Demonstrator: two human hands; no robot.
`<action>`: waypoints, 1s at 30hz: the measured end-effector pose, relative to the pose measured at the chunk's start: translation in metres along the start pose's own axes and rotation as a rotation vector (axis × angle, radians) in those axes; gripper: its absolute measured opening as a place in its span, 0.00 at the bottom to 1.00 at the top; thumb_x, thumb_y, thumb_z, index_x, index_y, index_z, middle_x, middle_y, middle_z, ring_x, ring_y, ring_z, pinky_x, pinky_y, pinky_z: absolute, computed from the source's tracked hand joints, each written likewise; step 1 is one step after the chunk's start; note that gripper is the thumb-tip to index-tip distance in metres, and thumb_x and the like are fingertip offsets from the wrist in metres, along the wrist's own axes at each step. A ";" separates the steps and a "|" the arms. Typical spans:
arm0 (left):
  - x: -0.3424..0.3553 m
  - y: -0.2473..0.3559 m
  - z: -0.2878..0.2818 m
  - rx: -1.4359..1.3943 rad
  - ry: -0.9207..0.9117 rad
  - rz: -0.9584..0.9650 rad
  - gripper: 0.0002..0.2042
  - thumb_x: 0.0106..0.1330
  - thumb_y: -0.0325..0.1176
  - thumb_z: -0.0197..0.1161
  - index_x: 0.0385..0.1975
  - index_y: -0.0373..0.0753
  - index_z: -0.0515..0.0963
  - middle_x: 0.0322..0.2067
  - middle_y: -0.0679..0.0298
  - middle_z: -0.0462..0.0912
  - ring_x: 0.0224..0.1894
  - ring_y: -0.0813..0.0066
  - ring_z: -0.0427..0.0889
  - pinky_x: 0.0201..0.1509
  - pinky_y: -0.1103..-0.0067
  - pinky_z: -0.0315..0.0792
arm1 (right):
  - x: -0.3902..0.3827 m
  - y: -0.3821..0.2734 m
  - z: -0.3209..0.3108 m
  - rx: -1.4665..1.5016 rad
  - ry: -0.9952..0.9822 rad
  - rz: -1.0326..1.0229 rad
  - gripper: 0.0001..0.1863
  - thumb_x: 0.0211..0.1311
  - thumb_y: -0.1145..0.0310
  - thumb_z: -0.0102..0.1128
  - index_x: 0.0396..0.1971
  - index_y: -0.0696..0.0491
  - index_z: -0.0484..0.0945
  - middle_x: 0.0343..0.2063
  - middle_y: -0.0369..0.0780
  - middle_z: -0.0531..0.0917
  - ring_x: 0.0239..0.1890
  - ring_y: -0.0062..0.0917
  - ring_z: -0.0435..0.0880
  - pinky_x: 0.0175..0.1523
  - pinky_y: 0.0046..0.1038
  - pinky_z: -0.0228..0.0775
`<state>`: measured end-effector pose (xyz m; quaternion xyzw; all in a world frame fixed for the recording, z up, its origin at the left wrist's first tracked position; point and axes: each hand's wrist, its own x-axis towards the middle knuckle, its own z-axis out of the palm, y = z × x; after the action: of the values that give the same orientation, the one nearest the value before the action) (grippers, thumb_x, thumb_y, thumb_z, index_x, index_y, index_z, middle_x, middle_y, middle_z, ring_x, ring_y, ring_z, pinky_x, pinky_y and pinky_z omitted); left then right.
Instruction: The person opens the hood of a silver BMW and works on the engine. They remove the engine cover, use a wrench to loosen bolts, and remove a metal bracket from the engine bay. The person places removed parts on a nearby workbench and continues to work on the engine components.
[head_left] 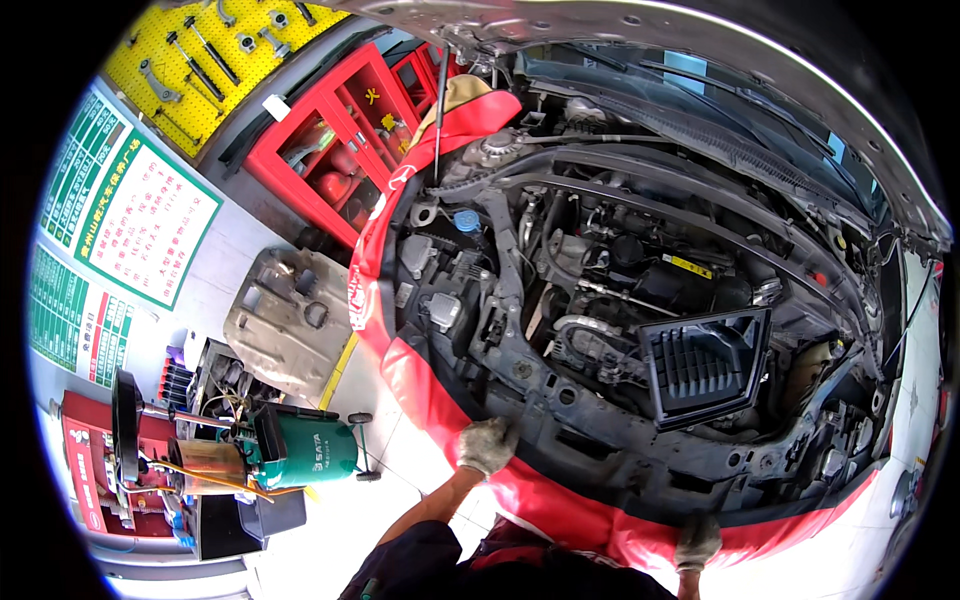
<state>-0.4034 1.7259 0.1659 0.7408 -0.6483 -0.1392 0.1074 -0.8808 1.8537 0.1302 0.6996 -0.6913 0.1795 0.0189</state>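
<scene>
Both my hands wear grey work gloves and are on the red fender cover (440, 395) along the front of an open engine bay. My left hand (488, 445) is closed over the cover's black inner edge, left of the middle. Farther right, my right hand (697, 543) has its fingers bent over the same edge; the glove hides some of the grip. Beyond them, a black air filter box (705, 370), open at the top with ribs inside, sits tilted over the front right of the engine. The black engine cover (690, 280) lies behind it.
The raised hood (640, 22) hangs overhead, held by a prop rod (440, 120). To the left stand a red cabinet (330, 140), a green wheeled machine (310, 445) and a large metal panel (285, 315). A yellow pegboard (200, 60) holds car parts.
</scene>
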 end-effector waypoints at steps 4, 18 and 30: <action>-0.004 -0.009 0.004 -0.103 0.048 0.102 0.14 0.67 0.48 0.60 0.34 0.46 0.84 0.30 0.57 0.87 0.35 0.52 0.87 0.38 0.59 0.79 | -0.008 0.012 0.007 0.078 0.073 0.144 0.11 0.69 0.65 0.60 0.39 0.58 0.83 0.37 0.50 0.85 0.40 0.48 0.84 0.47 0.43 0.76; 0.022 -0.078 -0.032 -0.596 -0.257 0.452 0.18 0.68 0.49 0.66 0.48 0.44 0.84 0.42 0.55 0.88 0.43 0.52 0.87 0.46 0.64 0.81 | 0.001 -0.297 0.057 0.242 0.236 0.438 0.16 0.63 0.71 0.66 0.50 0.54 0.81 0.42 0.44 0.85 0.45 0.42 0.83 0.50 0.39 0.76; 0.235 -0.231 -0.220 0.115 0.107 0.417 0.17 0.60 0.46 0.71 0.48 0.49 0.85 0.53 0.59 0.83 0.62 0.55 0.75 0.67 0.58 0.70 | 0.071 -0.443 0.094 0.365 0.174 0.493 0.12 0.68 0.66 0.59 0.47 0.55 0.81 0.41 0.46 0.85 0.46 0.46 0.82 0.52 0.43 0.74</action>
<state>-0.0842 1.5204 0.2788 0.6019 -0.7877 -0.0375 0.1258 -0.4294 1.7794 0.1602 0.4848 -0.7922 0.3590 -0.0921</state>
